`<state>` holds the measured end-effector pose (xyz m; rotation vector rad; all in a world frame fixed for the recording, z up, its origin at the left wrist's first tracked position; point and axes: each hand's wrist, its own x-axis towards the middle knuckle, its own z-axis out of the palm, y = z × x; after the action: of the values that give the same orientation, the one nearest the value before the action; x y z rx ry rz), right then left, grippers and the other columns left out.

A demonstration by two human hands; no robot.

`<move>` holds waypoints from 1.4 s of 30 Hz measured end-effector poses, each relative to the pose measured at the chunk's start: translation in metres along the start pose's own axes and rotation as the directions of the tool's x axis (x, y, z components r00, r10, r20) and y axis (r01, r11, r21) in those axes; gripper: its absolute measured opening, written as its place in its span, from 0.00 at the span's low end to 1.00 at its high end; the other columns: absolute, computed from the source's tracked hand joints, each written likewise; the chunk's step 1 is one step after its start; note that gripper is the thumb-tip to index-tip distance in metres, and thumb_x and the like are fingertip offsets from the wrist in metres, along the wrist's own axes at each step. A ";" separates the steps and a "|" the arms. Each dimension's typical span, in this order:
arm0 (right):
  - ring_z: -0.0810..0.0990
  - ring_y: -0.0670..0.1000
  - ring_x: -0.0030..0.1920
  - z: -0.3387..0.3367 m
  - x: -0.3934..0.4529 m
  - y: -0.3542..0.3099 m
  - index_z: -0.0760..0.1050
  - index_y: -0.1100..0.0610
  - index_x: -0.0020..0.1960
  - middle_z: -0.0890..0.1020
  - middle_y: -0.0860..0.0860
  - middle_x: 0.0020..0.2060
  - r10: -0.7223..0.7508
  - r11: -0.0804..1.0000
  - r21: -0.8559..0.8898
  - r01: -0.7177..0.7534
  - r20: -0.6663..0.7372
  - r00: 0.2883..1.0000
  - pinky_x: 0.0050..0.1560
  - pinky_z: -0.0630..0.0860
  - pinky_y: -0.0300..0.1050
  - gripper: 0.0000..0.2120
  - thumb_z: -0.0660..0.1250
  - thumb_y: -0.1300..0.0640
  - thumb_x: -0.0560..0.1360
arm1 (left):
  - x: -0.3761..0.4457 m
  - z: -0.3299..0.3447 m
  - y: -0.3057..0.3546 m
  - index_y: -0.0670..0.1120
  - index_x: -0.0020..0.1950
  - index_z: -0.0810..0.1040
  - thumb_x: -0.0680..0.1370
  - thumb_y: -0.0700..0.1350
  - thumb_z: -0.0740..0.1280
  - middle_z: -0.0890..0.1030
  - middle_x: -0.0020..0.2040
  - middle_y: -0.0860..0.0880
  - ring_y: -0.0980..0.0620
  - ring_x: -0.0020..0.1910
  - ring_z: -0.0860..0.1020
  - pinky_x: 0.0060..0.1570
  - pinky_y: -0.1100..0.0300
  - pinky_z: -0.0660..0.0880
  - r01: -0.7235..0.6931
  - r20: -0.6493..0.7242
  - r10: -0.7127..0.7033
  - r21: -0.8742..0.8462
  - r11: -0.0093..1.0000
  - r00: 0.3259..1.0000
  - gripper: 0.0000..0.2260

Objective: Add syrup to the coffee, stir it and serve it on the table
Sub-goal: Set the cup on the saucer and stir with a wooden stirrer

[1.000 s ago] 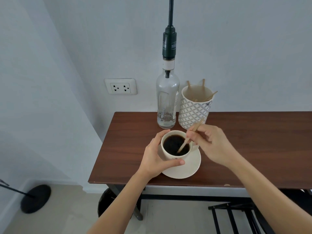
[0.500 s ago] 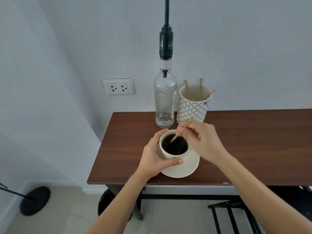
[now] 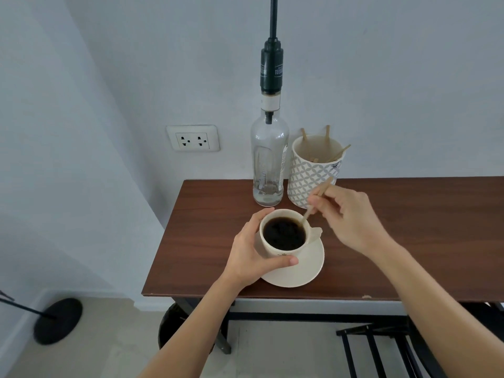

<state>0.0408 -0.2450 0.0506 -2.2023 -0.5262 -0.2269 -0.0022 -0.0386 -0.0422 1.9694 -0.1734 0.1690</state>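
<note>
A cream cup (image 3: 283, 249) full of black coffee (image 3: 284, 232) stands on a cream saucer (image 3: 305, 271) near the front left of the brown table (image 3: 409, 236). My left hand (image 3: 253, 252) wraps around the cup's left and front side. My right hand (image 3: 351, 219) pinches a wooden stir stick (image 3: 317, 199), whose lower tip dips into the coffee at the cup's far right rim. Behind the cup stands a clear glass syrup bottle (image 3: 268, 159) with a tall dark pump top (image 3: 272, 69), almost empty.
A patterned white holder (image 3: 308, 178) with several wooden sticks stands right of the bottle against the wall. A wall socket (image 3: 193, 138) is at the left. Below are a black stand base (image 3: 58, 320) on the floor and a black rack (image 3: 381, 347) under the table's right side.
The stick has swept around inside the cup, from the right to the far left and back to the far right rim, and my right hand has shifted right. My left hand stays on the cup.
</note>
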 end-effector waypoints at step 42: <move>0.79 0.44 0.31 0.014 -0.008 -0.014 0.81 0.57 0.43 0.85 0.50 0.35 0.084 0.973 0.200 -0.111 0.139 0.987 0.39 0.77 0.36 0.07 0.67 0.61 0.80 | 0.000 0.001 -0.002 0.55 0.72 0.69 0.62 0.57 0.83 0.81 0.64 0.57 0.54 0.67 0.78 0.69 0.52 0.74 -0.026 0.005 0.026 -0.020 0.999 1.000 0.42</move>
<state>0.0275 -0.2292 0.0490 -2.0406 -0.4882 0.0241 -0.0020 -0.0385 -0.0443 1.9488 -0.2032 0.1788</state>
